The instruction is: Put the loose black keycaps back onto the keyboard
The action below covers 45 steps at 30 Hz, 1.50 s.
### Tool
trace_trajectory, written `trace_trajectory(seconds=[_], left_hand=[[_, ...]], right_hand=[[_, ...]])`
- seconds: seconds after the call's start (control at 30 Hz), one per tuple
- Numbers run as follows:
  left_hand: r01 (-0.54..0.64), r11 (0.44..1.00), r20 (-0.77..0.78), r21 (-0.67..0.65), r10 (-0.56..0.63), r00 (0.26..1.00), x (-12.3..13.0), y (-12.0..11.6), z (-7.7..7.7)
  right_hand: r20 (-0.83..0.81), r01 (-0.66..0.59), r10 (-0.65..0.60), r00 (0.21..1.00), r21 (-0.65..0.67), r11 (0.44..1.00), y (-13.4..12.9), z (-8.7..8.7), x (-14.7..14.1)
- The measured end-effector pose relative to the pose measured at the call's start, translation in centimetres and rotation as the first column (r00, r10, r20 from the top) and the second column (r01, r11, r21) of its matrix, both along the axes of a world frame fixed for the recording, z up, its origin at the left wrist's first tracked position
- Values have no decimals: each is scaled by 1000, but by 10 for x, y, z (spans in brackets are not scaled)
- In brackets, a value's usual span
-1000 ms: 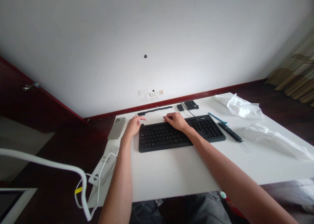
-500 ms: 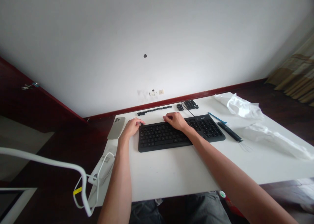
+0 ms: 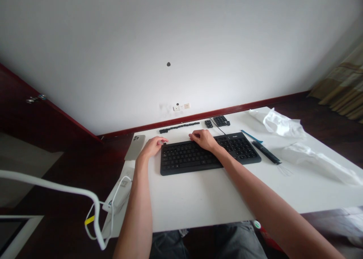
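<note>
A black keyboard (image 3: 195, 157) lies on the white table. Its upper left corner is where my left hand (image 3: 153, 146) rests, fingers bent together beside a small dark piece (image 3: 165, 143), perhaps a keycap; whether they grip it is hard to see. My right hand (image 3: 204, 139) lies over the keyboard's upper middle, its fingers curled in a pinch just past the back edge. Whatever is between those fingertips is too small to make out. Behind the keyboard stretches a row of loose black keycaps (image 3: 180, 127), with two keycap groups, a small one (image 3: 208, 124) and a larger one (image 3: 220, 121).
A phone (image 3: 135, 147) and a white power strip (image 3: 121, 193) lie along the left edge. Right of the keyboard are a blue tool (image 3: 251, 135), a black-handled brush-like item (image 3: 266, 152) and crumpled white plastic bags (image 3: 280, 123). A white curved tube (image 3: 56, 186) crosses the lower left.
Both hands keep nearly the same pose at the keyboard. The whole view has shifted very slightly.
</note>
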<state>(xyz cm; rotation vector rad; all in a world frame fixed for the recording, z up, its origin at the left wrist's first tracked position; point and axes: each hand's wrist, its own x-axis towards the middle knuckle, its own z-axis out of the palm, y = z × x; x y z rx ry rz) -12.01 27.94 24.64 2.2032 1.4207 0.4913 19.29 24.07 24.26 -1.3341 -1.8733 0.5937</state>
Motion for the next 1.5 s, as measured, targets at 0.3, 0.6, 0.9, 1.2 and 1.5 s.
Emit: trace_trajectory(seconds=[0.3, 0.6, 0.9, 1.2, 1.5], left_hand=[[-38, 999, -4, -6, 38, 999, -4, 1, 0], [-137, 989, -9, 52, 137, 990, -1, 5, -8], [-125, 989, -2, 77, 126, 992, 0, 1, -3], [-159, 986, -23, 56, 160, 987, 1, 2, -2], [-179, 982, 93, 55, 173, 980, 6, -2, 8]], right_hand=[[-3, 0, 0, 1000, 6, 1000, 0, 0, 0], [-6, 5, -5, 1000, -13, 1000, 0, 2, -1], [-14, 2, -2, 1000, -11, 1000, -1, 3, -1], [-11, -3, 2, 1000, -18, 1000, -1, 3, -1], [9, 0, 0, 1000, -5, 1000, 0, 1, 0]])
